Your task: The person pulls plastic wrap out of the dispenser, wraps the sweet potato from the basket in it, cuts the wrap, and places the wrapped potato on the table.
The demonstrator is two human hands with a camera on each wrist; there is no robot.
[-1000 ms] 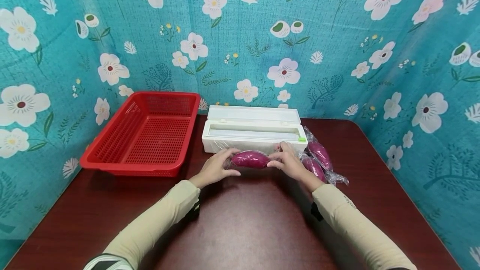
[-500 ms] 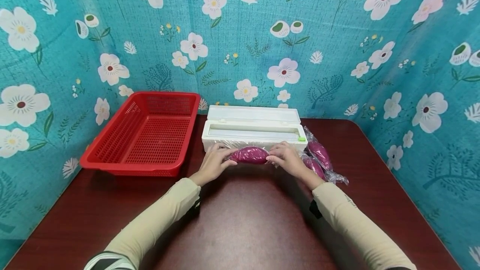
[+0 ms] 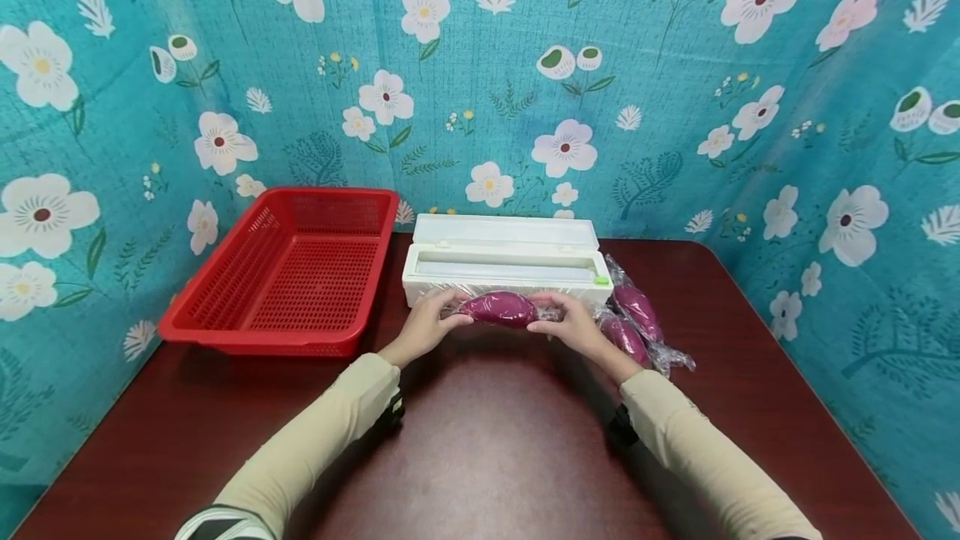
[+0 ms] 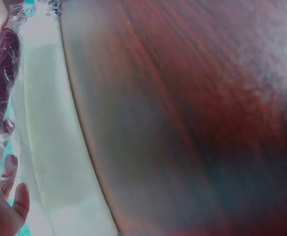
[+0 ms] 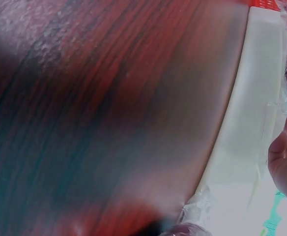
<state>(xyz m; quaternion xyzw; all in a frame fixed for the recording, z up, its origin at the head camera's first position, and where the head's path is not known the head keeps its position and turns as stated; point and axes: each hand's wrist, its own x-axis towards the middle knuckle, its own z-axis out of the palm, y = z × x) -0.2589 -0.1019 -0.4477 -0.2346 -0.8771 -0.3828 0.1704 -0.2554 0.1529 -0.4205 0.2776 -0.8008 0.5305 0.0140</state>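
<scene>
A purple sweet potato [image 3: 498, 308] in clear cling film is held up close in front of the white cling film dispenser [image 3: 510, 273]. My left hand [image 3: 427, 325] grips its left end between thumb and fingers. At the other end, my right hand [image 3: 573, 325] pinches it, fingers over the top and thumb below. Film stretches from the dispenser's front to the sweet potato. In the left wrist view, crinkled wrap covers the sweet potato [image 4: 1, 73]; the right wrist view shows only its edge. The dispenser's lid [image 3: 506, 231] stands open, and a green slider [image 3: 602, 280] sits at its right end.
Two film-wrapped sweet potatoes [image 3: 636, 311] lie on the dark red table [image 3: 495, 440], right of the dispenser. A red plastic basket [image 3: 352, 307] stands at the left. Behind the table hangs a blue flowered cloth [image 3: 480, 107].
Both hands have moved the sweet potato slightly toward the dispenser and shifted their hold on it. The right hand's fingers now lie straighter over its end, with the thumb lower.
</scene>
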